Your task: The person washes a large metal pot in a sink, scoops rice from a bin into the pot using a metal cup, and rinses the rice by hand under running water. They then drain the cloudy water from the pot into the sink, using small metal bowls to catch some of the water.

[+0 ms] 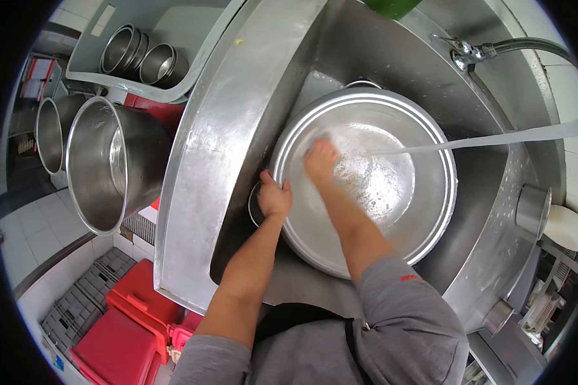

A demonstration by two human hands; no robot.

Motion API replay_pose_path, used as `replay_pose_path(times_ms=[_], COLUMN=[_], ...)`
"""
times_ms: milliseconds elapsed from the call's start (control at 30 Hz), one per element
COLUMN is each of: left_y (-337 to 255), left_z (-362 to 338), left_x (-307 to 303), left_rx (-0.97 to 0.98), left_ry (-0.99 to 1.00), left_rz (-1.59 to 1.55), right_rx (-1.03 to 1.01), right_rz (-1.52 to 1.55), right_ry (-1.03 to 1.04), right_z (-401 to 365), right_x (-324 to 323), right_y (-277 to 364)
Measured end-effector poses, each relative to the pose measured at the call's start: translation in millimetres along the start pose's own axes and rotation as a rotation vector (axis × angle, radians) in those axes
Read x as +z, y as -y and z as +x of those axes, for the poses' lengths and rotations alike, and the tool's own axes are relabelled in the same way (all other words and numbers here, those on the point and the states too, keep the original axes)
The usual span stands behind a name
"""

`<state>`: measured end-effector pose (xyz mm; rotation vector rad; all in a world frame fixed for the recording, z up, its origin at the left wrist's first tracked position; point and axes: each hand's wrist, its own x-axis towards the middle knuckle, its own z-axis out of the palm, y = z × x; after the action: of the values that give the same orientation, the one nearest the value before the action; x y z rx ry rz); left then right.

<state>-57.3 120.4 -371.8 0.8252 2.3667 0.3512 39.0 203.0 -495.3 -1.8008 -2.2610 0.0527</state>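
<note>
A large round metal pot (pixel 392 240) sits in the steel sink, its wide mouth facing up toward me. My left hand (pixel 276 197) is closed on the pot's left edge, beside a loop handle (pixel 253 204). Inside the pot, my right hand (pixel 321 160) presses against the inner left side, smeared by motion. A greyish patch shows at its fingertips, too blurred to name. From the right, a stream of water (pixel 494 140) runs into the pot, and the wet bottom shines with small specks.
The sink's wide steel ledge (pixel 218 128) lies on the left. Beyond it are a grey tub (pixel 205 58) with several metal bowls (pixel 123 50) and a deep steel pot (pixel 141 154). Red bins (pixel 119 346) stand low left. A tap (pixel 465 54) and small pot (pixel 532 208) are at right.
</note>
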Motion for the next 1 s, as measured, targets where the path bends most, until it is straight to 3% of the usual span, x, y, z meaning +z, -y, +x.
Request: replay_pose_path(times_ms=[67,133,200,233,267,300,333,367,400,433,500,533,567,600,667,733,800,933,1000], left_y=[-3.2,-3.3,1.0,2.5,2.5,0.2,2.5,6.3,10.1,11.5,10.6,10.0,9.4,9.6,8.5,1.0,2.1,0.6,2.5], left_z=[1.6,0.7,6.0,5.1,5.3,1.8,1.6,2.7,1.3,-0.5,-1.9,-0.7,0.9,0.2,-0.4,0.2,0.3,-0.5,-3.8], left_x=[-4.5,-5.2,-0.4,0.6,1.4,-5.2,-3.7,0.6,3.4,3.5,3.7,4.6,5.5,4.7,-2.8,-1.0,-0.9,-3.7,-2.5], left_rx=[-0.052,-0.07,-0.049,-0.035,-0.021,0.006,0.039,0.067,0.087,0.078,0.051,0.056,0.06,0.065,0.045,0.032,0.041,0.041,0.037], left_ry=[0.037,0.051,0.038,0.041,0.036,0.069,0.058,0.043,0.031,0.038,0.045,0.043,0.038,0.036,0.052,0.048,0.048,0.063,0.07], left_rz=[0.022,0.002,-0.049,-0.05,-0.05,-0.027,-0.011,0.004,0.021,0.014,0.003,-0.011,-0.023,-0.028,0.034,0.038,0.009,0.001,0.003], right_rx=[-0.15,-0.351,-0.539,-0.676,-0.769,-0.748,-0.681,-0.447,-0.821,-0.769,-0.4,0.04,0.126,-0.008,-0.178,-0.308,-0.564,-1.35,-1.52], right_rz=[0.324,0.443,0.443,0.551,0.37,0.122,-0.341,-0.457,-0.733,-0.562,-0.384,-0.178,-0.228,-0.155,0.057,0.205,0.576,0.486,0.406], right_ry=[0.097,0.354,0.919,1.068,1.329,1.34,1.577,1.31,0.96,0.671,0.307,0.162,0.09,0.293,0.196,0.274,0.545,0.96,1.002], right_z=[-71.6,-133.9,-139.2,-140.4,-111.3,-80.8,-26.9,4.6,38.4,64.8,76.7,75.1,68.1,59.0,7.9,-53.3,-111.8,-87.9,-87.1], right_x=[-10.4,-47.9,-116.7,-119.1,-140.2,-162.1,-173.0,-172.8,-158.5,-135.9,-95.0,-78.6,-45.7,-25.1,-20.8,-34.2,-60.0,-136.9,-115.5], right_y=[6.7,-29.3,-91.1,-143.8,-180.2,-215.7,-216.2,-235.0,-239.3,-236.1,-180.1,-127.9,-94.6,-70.2,-14.6,-6.1,-46.6,-166.0,-167.5])
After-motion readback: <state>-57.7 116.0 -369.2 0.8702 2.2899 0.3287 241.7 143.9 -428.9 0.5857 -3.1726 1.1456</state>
